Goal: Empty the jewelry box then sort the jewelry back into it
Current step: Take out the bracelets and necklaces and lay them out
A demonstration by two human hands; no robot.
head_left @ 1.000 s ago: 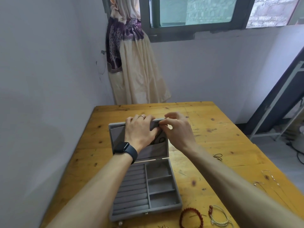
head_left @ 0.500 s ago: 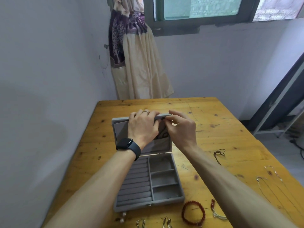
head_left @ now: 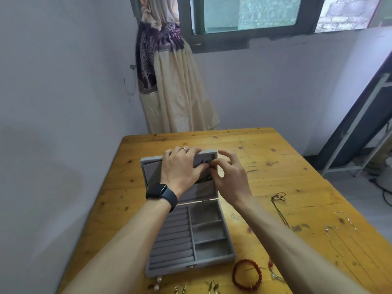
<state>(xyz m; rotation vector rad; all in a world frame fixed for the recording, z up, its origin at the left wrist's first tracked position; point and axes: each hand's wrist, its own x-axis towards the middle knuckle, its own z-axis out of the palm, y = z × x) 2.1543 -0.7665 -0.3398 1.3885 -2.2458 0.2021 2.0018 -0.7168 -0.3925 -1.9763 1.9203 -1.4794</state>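
Now I log the box point(head_left: 191, 267) open straight ahead, left hand point(head_left: 180, 168) gripping its upright lid point(head_left: 148, 161) by the top edge, right hand point(head_left: 231, 177), nearer, pinching the dark cord point(head_left: 206, 178) hanging inside that lid.

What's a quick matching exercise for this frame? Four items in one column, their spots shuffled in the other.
Items
1 red bracelet
2 watch
3 black cord
4 curtain

Spots
a on the left wrist
b on the table, by the near right corner of the box
c on the table, right of the lid
d hanging left of the window

Pairs: 1-b, 2-a, 3-c, 4-d
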